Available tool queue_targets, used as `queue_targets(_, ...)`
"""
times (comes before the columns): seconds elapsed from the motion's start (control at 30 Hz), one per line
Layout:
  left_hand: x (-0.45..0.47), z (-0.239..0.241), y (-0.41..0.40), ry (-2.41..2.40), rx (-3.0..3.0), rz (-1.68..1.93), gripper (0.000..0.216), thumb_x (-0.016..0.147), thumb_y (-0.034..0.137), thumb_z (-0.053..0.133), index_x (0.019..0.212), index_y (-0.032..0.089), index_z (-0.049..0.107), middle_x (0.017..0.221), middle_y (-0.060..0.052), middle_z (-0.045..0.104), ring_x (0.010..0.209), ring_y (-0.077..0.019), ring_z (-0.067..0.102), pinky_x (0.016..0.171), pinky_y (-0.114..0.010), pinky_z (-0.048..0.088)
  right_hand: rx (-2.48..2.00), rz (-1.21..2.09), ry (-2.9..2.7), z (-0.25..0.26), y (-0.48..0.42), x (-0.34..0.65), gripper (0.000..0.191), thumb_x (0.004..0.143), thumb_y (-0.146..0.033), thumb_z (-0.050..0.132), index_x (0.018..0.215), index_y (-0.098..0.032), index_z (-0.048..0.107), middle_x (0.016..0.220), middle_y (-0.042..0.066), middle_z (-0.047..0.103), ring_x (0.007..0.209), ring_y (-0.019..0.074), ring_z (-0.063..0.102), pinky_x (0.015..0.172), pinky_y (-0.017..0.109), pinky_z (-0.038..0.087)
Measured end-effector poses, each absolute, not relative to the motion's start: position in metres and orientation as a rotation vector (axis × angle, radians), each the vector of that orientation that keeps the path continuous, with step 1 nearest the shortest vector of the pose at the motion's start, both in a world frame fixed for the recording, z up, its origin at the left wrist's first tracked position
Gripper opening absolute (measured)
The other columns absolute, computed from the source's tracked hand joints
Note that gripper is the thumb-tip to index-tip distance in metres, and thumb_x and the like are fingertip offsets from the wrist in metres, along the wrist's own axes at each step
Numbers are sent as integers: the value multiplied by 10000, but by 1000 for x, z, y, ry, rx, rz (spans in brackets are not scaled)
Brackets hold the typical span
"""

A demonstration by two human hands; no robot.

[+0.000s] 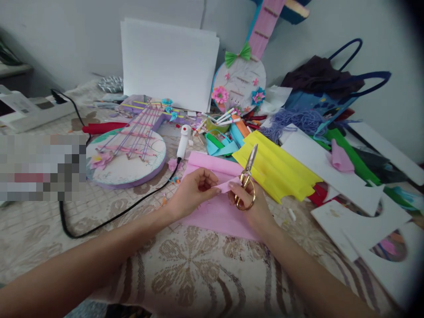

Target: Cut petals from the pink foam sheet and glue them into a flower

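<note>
My left hand point(194, 191) pinches one end of a small folded strip of pink crepe paper point(225, 187) between thumb and fingers. At the strip's other end, the thumb and fingertips of my right hand point(255, 207) also grip it. Gold-handled scissors point(251, 162) hang on my right hand, their blades pointing up and away from me. Both hands are above a larger sheet of pink crepe paper point(215, 223), whose far edge is rolled up. Parts of the right fingers are hidden behind the scissors handles.
Left lies a round paper-craft string instrument point(132, 152); another decorated one point(239, 81) leans on the wall. A white glue gun point(183, 141) trails a black cord. Yellow crepe paper point(276, 163), white card offcuts point(351, 225) and purple yarn point(294, 126) lie right.
</note>
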State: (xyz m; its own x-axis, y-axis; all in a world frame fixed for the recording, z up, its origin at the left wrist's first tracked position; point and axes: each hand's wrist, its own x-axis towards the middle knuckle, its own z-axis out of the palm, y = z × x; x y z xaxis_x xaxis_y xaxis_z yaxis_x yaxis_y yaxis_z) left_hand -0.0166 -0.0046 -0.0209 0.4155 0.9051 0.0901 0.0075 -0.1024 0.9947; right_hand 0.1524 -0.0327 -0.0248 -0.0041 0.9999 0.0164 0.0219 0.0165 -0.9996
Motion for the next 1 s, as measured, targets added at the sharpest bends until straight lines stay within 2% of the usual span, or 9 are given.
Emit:
queue_targets(0.3, -18, -19, -4, 856, 1471, 929, 207, 718, 204, 645, 858, 128, 512, 778, -9, 545, 657, -81, 517, 591, -220, 427, -1221, 1220, -1223, -24, -34, 153, 211, 810, -284, 576, 662, -174, 474, 495, -46, 496, 434, 66, 381, 402, 192, 259)
queue_targets(0.5, -18, -17, -4, 842, 1517, 917, 179, 731, 209, 631, 838, 125, 516, 802, -26, 560, 694, -96, 535, 645, -248, 453, -1233, 1211, -1254, -23, -35, 152, 212, 809, -291, 579, 665, -172, 479, 500, -44, 501, 441, 67, 392, 409, 193, 274)
queue_targets(1.0, -22, -11, -3, 900, 1617, 879, 213, 717, 220, 631, 878, 139, 517, 717, -11, 579, 641, -98, 549, 583, -225, 448, -1288, 1192, -1309, -21, -37, 149, 199, 801, -339, 570, 696, -182, 505, 525, -30, 511, 452, 87, 413, 400, 206, 286)
